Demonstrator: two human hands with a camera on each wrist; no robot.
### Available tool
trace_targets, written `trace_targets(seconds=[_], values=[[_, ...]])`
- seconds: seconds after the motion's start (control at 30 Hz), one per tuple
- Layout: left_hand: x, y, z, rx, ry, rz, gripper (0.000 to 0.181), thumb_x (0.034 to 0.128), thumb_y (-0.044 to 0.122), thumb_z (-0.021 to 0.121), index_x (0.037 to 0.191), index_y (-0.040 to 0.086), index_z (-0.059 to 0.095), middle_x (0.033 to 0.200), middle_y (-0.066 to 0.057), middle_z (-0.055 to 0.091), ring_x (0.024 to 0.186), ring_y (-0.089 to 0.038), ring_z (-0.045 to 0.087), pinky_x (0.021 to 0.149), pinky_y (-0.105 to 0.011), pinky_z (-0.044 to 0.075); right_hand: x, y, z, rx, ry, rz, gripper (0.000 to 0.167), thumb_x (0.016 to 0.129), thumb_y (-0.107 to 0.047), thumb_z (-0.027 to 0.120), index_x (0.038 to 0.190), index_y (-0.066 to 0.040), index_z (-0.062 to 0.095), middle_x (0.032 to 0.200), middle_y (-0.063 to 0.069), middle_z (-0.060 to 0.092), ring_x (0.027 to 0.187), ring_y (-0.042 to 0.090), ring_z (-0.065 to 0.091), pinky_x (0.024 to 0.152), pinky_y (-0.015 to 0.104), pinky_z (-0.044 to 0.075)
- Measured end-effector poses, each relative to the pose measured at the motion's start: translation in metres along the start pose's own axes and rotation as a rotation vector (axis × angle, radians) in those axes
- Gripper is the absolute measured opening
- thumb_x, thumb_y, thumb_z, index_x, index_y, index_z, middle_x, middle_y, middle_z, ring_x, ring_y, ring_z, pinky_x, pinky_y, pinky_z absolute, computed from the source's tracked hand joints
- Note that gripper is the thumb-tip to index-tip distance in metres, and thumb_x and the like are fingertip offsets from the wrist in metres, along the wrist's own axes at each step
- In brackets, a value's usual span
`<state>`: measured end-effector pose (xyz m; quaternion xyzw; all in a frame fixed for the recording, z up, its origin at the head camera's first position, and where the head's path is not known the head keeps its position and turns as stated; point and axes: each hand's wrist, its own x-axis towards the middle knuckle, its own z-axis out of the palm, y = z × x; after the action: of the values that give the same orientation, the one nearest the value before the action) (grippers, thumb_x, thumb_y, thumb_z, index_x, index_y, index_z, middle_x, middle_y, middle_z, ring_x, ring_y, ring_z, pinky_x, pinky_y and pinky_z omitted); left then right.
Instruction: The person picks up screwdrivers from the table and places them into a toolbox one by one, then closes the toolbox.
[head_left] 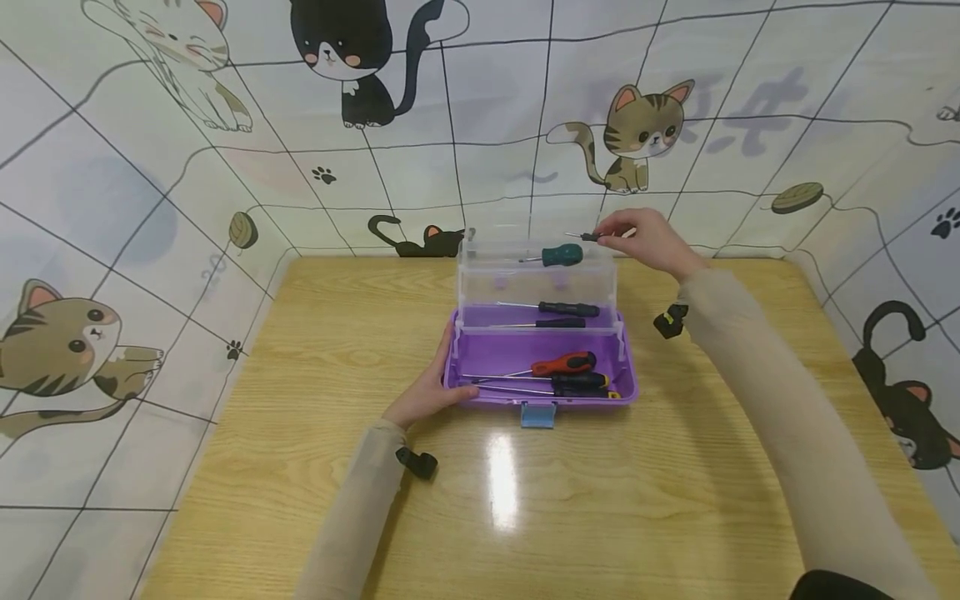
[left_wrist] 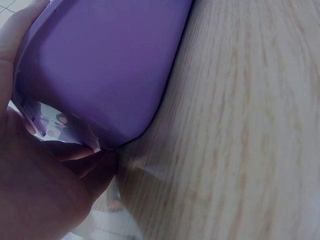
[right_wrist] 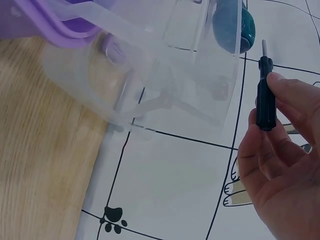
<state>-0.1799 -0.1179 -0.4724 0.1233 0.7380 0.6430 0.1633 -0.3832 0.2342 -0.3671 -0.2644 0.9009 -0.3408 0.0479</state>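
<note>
My right hand pinches a small black screwdriver between thumb and fingers, its metal tip pointing away from the palm. It is raised just beyond the back right of an opened purple toolbox. A stubby green screwdriver lies in the upper clear tray. Two black-handled screwdrivers lie lower down in the trays. In the purple base are a red-handled screwdriver and black-handled ones. My left hand grips the box's left end, thumb at the front rim and fingers along the side.
The box stands on a wooden table near the back wall, which carries cartoon cats and grid lines. A blue latch hangs at the box's front. Side walls flank the table.
</note>
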Motion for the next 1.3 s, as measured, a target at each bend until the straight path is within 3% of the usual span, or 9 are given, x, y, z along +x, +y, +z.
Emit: trace_targets(seconds=[0.23,0.4,0.87,1.07,1.3], values=[[-0.001,0.002,0.001,-0.006,0.002,-0.002,0.115,0.0825,0.004,0.073,0.153,0.026,-0.016,0.159,-0.001,-0.017,0.144,-0.024,-0.004,0.115,-0.046,0.004,0.018,-0.005,0.003,-0.020,-0.029,-0.048,0.020,0.095,-0.010,0.061,0.109,0.001,0.069,0.101,0.018,0.066,0.095,0.032,0.058,0.080,0.046,0.045],[-0.002,0.002,0.001,-0.008,0.004,-0.016,0.114,0.0835,0.004,0.071,0.153,0.023,-0.016,0.159,-0.002,-0.018,0.144,-0.024,-0.006,0.115,-0.045,0.003,0.030,-0.009,0.007,-0.015,-0.053,-0.066,0.018,0.093,-0.007,0.062,0.107,0.003,0.069,0.103,0.020,0.067,0.097,0.034,0.059,0.087,0.048,0.045],[0.000,0.000,0.001,-0.016,0.008,-0.020,0.114,0.0830,0.005,0.072,0.154,0.025,-0.015,0.159,-0.001,-0.017,0.144,-0.026,-0.003,0.115,-0.047,0.004,0.054,-0.005,0.020,-0.047,-0.086,0.000,0.020,0.095,-0.004,0.057,0.109,0.006,0.068,0.109,0.023,0.066,0.099,0.036,0.060,0.089,0.049,0.046],[0.001,-0.001,0.003,-0.024,0.002,-0.005,0.115,0.0823,0.004,0.073,0.153,0.026,-0.016,0.159,-0.003,-0.018,0.144,-0.029,-0.002,0.114,-0.049,0.006,0.057,-0.001,0.024,-0.058,-0.103,0.019,0.024,0.095,0.000,0.053,0.114,0.008,0.065,0.114,0.025,0.064,0.104,0.037,0.059,0.092,0.049,0.046],[0.000,0.000,0.002,-0.034,0.002,0.004,0.114,0.0831,0.003,0.072,0.154,0.026,-0.015,0.159,-0.002,-0.018,0.145,-0.027,-0.004,0.114,-0.048,0.004,0.052,0.001,0.022,-0.047,-0.061,-0.011,0.023,0.094,-0.002,0.053,0.111,0.008,0.065,0.111,0.025,0.064,0.104,0.037,0.057,0.092,0.049,0.044]])
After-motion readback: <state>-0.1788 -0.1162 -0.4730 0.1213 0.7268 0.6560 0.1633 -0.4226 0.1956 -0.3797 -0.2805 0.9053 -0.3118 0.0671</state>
